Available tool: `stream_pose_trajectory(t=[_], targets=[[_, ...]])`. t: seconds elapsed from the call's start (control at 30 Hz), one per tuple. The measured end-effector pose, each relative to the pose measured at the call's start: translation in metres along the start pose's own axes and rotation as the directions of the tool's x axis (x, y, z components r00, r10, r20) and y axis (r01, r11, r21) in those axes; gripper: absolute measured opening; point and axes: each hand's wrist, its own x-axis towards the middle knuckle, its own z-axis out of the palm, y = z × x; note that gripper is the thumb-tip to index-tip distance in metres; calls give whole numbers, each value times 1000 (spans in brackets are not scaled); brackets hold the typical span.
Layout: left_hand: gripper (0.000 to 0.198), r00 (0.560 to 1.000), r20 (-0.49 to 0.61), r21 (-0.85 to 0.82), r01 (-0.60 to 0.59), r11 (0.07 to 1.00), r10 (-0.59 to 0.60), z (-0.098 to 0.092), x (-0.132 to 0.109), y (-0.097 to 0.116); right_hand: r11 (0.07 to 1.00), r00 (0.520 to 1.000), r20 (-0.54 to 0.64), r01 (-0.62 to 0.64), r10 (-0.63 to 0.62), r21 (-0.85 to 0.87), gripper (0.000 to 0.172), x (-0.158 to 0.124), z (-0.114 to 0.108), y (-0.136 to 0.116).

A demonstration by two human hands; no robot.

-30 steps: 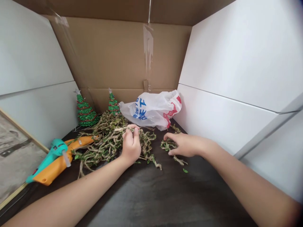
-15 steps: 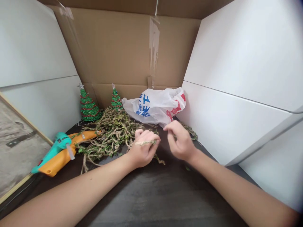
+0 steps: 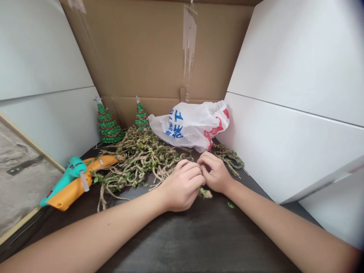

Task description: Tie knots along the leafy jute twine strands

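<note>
My left hand (image 3: 183, 185) is closed around a short twine strand with green leaves (image 3: 207, 193), whose frayed end pokes out below the fingers. Pressed up against it, my right hand (image 3: 214, 172) has thumb and fingertips pinched together; whatever lies between them is hidden. Just behind the hands spreads a large heap of leafy twine strands (image 3: 142, 155). A smaller bunch of leafy twine (image 3: 229, 156) lies beyond my right hand. One loose green leaf (image 3: 230, 205) rests on the dark table (image 3: 182, 242).
A white plastic bag (image 3: 193, 123) with blue and red print lies at the back. Two small green Christmas trees (image 3: 109, 125) stand at back left. Left of the heap are a teal-and-orange glue gun (image 3: 68, 185) and a wood-edged board (image 3: 19, 178). Cardboard and white panels surround the table.
My right hand has moved in to meet my left, closing the gap between them. The left hand has turned and shifted slightly right, still holding the leafy twine strand.
</note>
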Motion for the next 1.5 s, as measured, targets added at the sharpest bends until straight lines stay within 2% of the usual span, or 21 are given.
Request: stream_pose_trajectory(t=[0.17, 0.3, 0.37, 0.47, 0.53, 0.6, 0.63, 0.73, 0.8, 0.87, 0.97, 1.1, 1.17, 1.3, 1.5], targets=[[14, 1000, 11, -71, 1, 997, 0, -3, 0, -1, 999, 998, -24, -53, 53, 3, 18, 2, 1, 1], [18, 997, 43, -127, 76, 989, -71, -4, 0, 0, 991, 990, -53, -131, 133, 24, 16, 5, -1, 3], [12, 992, 60, -77, 119, 990, -115, -3, 0, -1, 982, 979, -81, -182, 186, 46, 16, 5, -2, 5], [23, 972, 116, 105, 190, 976, -202, 1, 0, -4, 955, 950, -132, -266, 282, 129, 16, 3, -4, 8], [23, 948, 147, 222, 248, 943, -284, 4, 1, -6, 923, 933, -137, -293, 333, 250, 17, 0, -5, 8], [20, 914, 163, 298, 314, 901, -372, 5, 1, -8, 909, 940, -117, -270, 320, 319, 22, -3, -6, 5], [20, 898, 171, 323, 339, 884, -406, 6, 1, -8, 921, 954, -94, -247, 286, 301, 25, -3, -6, 3], [19, 879, 176, 329, 372, 868, -443, 6, 0, -9, 982, 986, 62, -159, 153, 104, 34, -3, -4, -5], [18, 877, 145, 283, 408, 868, -459, 6, -1, -9, 993, 983, 144, -114, 110, 19, 26, -1, -3, -8], [20, 864, 98, 210, 467, 859, -494, 7, -2, -9, 994, 985, 138, -104, 105, -11, 13, 1, -3, -9], [21, 840, 40, 114, 535, 837, -542, 8, -3, -11, 994, 986, 125, -111, 111, -6, 14, 2, -3, -9], [24, 842, -8, 48, 540, 840, -540, 10, -3, -13, 995, 973, 209, -96, 93, 8, 10, 2, -3, -9], [25, 842, -20, 18, 539, 842, -539, 10, -4, -14, 995, 976, 199, -98, 94, 9, 12, 3, -3, -9], [20, 828, -41, -39, 559, 828, -560, 10, -4, -15, 988, 984, 95, -151, 148, 23, 20, 3, -2, -6], [17, 833, -54, -25, 550, 835, -550, 11, -4, -17, 987, 988, 49, -152, 150, 48, 30, 3, -5, -4]])
